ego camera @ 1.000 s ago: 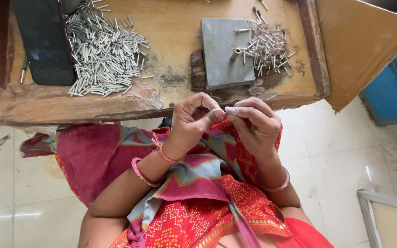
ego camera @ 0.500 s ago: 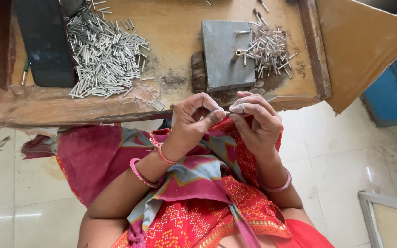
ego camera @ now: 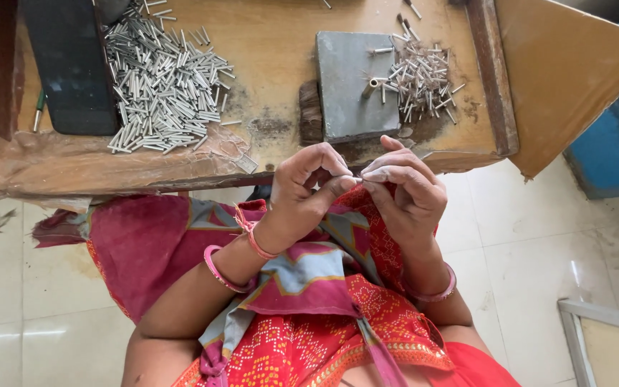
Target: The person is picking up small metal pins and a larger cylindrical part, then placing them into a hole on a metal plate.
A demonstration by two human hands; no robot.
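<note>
A small metal tube is pinched between the fingertips of the left hand and the right hand, just below the middle of the frame, over the red patterned cloth. Both hands are curled nearly closed on it. Its long axis appears to lie roughly left to right in the frame; which end leads cannot be told. Neither hand is the nearer, since each end is met by one
</note>
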